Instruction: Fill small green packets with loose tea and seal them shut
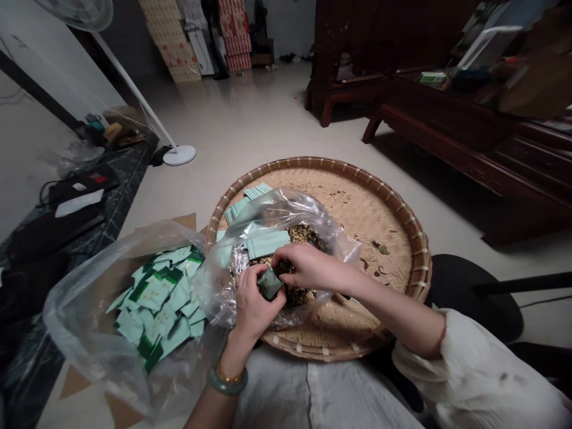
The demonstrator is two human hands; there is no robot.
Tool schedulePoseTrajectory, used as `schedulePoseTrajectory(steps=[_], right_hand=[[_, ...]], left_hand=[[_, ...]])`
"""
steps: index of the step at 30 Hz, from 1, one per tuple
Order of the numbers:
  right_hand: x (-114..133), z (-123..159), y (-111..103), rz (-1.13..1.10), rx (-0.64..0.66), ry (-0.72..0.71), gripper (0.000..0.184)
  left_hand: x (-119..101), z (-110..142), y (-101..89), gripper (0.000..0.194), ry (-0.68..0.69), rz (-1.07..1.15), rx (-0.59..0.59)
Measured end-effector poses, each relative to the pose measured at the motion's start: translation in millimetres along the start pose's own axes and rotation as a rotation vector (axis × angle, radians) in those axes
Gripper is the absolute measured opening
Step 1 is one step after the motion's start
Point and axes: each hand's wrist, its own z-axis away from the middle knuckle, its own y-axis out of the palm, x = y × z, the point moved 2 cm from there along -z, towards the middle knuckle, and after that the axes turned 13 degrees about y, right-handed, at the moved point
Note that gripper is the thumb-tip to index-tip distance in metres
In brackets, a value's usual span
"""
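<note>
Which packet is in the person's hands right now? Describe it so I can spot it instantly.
Start at the big round woven tray. A clear plastic bag sits on it, and over the bag the left hand pinches a small dark green packet, beside the right hand. It is darker than the pale green packets nearby.

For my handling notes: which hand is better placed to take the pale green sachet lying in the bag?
Probably the right hand: it sits just below the pale green sachet in the clear plastic bag, while the left hand is gripping a dark green sachet.
</note>
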Motion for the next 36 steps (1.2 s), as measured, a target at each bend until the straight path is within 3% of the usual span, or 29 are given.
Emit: schedulePoseTrajectory(steps=[6, 19, 22, 28, 32, 36], right_hand=[[6, 6, -7, -0.163, 0.063, 0.004, 0.031], [-2, 7, 0, -0.465, -0.059, -0.003, 0.033], [-4, 11, 2, -0.425, -0.058, 0.009, 0.031], [-9, 19, 11, -0.137, -0.157, -0.065, 0.030], [-11, 10, 18, -0.066, -0.112, -0.175, 0.019], [-10, 13, 6, -0.112, -0.218, -0.162, 0.013]], left_hand=[[3, 1, -1.2, 0.039, -0.017, 0.013, 0.004], [3, 1, -1.6, 0.038, -0.043, 0.078, 0.003], [3, 2, -1.8, 0.036, -0.069, 0.096, -0.001], [5, 5, -0.8, 0.035, -0.056, 0.073, -0.011], [5, 6, -0.4, 0.036, -0.059, 0.061, 0.010], [8, 7, -4.1, 0.040, -0.104, 0.081, 0.022]])
